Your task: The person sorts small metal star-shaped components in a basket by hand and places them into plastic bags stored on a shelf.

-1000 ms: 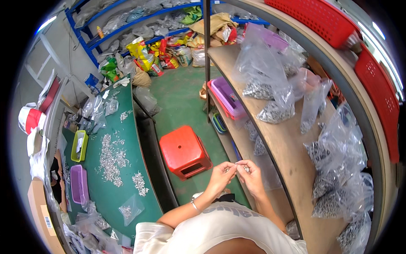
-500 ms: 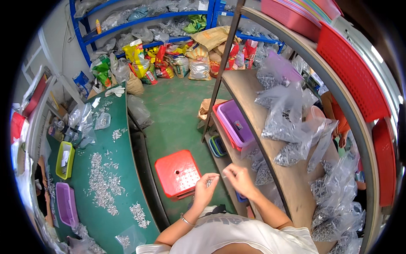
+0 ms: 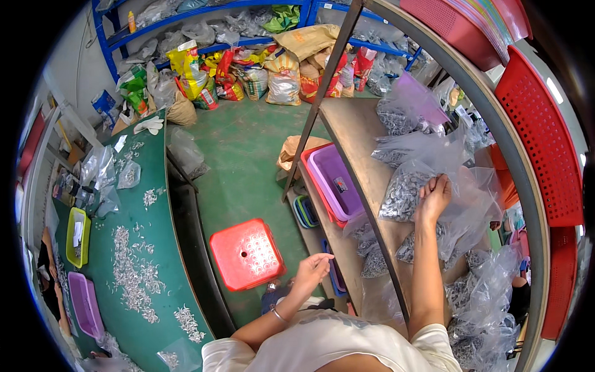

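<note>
My left hand (image 3: 312,273) is in front of my body, its fingers curled into a pinch. Whatever it holds is too small to make out. Over on the wooden shelf to the right, my right hand (image 3: 434,199) is closed at a clear plastic bag (image 3: 400,193) filled with small grey metal pieces. Its fingers appear to grip the bag's plastic, though the fingertips are partly hidden. More clear bags of metal pieces (image 3: 392,118) lie along the same shelf.
A red stool (image 3: 246,254) stands on the green floor. At left, a green table (image 3: 180,248) carries scattered metal pieces (image 3: 133,279), a yellow basket (image 3: 77,239) and a purple basket (image 3: 85,304). A purple tub (image 3: 338,183) sits on the lower shelf. A metal post (image 3: 322,93) rises beside the shelf.
My right hand has left my left hand and gone right and up to the bag on the shelf. My left hand stays in front of my body, still pinched. The view has shifted slightly right.
</note>
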Available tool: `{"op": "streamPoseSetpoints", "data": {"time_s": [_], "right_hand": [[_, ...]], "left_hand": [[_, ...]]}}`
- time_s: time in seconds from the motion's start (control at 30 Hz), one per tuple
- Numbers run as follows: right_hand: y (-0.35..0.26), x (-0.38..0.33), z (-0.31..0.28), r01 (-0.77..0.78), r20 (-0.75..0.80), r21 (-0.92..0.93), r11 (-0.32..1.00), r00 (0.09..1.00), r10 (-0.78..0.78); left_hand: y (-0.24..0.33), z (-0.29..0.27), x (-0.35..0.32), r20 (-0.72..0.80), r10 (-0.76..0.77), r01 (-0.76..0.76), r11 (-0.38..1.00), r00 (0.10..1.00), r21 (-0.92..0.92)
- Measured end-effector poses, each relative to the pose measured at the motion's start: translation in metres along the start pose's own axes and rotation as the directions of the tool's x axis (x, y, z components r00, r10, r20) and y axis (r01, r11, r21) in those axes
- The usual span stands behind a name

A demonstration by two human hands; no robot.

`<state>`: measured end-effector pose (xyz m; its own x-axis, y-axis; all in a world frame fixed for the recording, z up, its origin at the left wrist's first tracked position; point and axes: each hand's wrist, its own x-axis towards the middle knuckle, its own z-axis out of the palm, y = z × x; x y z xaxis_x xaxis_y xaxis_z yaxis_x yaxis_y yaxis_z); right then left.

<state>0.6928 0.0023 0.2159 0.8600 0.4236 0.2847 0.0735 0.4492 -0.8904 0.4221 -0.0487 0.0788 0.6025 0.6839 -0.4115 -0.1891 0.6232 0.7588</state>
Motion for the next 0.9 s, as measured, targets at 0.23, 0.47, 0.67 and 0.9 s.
{"op": "streamPoseSetpoints", "data": {"time_s": [0.23, 0.47, 0.67, 0.9], "right_hand": [[-0.001, 0.0, -0.02, -0.023, 0.013, 0.004, 1.0, 1.0, 0.023], [-0.01, 0.002, -0.026, -0.086, 0.068, 0.037, 0.996, 0.994, 0.083], [-0.013, -0.006, -0.018, -0.148, 0.093, 0.08, 0.986, 0.986, 0.141], [-0.013, -0.012, -0.007, -0.194, 0.076, 0.036, 0.98, 0.979, 0.191]], "left_hand": [[0.013, 0.029, 0.067, 0.059, 0.376, -0.379, 0.896, 0.925, 0.232], [0.073, 0.087, 0.143, 0.167, 0.602, -0.586, 0.612, 0.781, 0.531], [0.136, 0.149, 0.21, 0.127, 0.677, -0.558, 0.468, 0.725, 0.685], [0.161, 0.172, 0.26, 0.473, 0.706, -0.703, 0.049, 0.526, 0.709]]}}
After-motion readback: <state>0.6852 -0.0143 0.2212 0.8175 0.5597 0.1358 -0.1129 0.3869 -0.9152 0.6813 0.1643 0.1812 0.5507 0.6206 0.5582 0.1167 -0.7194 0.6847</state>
